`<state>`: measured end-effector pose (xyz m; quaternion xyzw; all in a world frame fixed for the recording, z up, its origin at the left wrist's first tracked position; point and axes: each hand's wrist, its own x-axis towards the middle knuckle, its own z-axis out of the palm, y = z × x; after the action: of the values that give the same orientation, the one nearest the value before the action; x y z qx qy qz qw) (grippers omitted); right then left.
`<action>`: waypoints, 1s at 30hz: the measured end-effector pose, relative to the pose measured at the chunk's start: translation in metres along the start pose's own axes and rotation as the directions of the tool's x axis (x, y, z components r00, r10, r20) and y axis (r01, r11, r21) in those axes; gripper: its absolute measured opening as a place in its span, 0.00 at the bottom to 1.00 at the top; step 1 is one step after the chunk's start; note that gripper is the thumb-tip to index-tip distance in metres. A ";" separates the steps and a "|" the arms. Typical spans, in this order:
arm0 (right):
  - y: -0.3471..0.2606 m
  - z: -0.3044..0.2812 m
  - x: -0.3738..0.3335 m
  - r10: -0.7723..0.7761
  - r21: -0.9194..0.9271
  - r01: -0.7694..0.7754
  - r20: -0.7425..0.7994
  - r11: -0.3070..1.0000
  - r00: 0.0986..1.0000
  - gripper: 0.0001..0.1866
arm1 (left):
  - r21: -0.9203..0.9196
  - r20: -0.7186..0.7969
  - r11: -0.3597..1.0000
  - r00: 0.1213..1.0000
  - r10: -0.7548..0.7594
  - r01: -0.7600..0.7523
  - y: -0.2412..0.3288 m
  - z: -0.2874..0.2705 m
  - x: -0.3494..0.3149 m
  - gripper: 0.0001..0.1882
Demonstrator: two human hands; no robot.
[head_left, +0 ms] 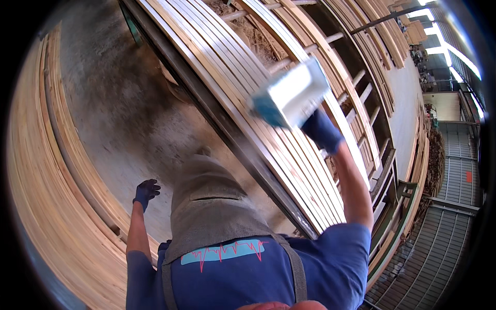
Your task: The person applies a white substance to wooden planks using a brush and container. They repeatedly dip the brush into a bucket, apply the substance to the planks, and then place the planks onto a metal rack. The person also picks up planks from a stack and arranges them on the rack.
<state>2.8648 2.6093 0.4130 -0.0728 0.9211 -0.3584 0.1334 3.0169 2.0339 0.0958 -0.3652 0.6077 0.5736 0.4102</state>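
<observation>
1. The long timber stack fills the person's left side, its boards lying close together and curving with the lens. Nothing visible marks these boards as finished or waiting.
2. Ahead and to the right stands a long bench with a dark edge; rounded crossbars show in the gaps farther over, with shavings below. More planks lie beyond.
3. On the bench, pale wooden strips lie lengthwise, side by side, nearest the person. That laying-out appears done for this group. Bright light falls on them, so I cannot tell whether any surface is already treated or how many remain.
4. The person wears a grey-brown apron and faces the bench's near edge.
5. The blue-and-white tool, boxy and badly blurred, is above the strips in this view; whether it touches them cannot be told. With it in hand there, the work looks under way rather than complete, though its exact stage is unclear.
6. The right hand, in a dark blue glove, is closed at the tool's near lower end, apparently gripping it; the fingers are mostly hidden.
7. The left hand, gloved alike, holds nothing. Its fingers are loosely spread and slightly bent, between the timber stack and the apron, well apart from the strips.
</observation>
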 end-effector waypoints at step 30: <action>0.273 -0.034 -0.733 0.126 -0.139 -0.145 -0.136 0.980 0.983 0.17 | 0.250 0.026 0.957 0.987 -0.157 0.146 -0.485 0.362 -0.188 0.18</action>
<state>3.5432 2.9999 0.3933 0.0033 0.9546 -0.2831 0.0929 3.5632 2.3531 0.0734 -0.3438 0.6352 0.4684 0.5088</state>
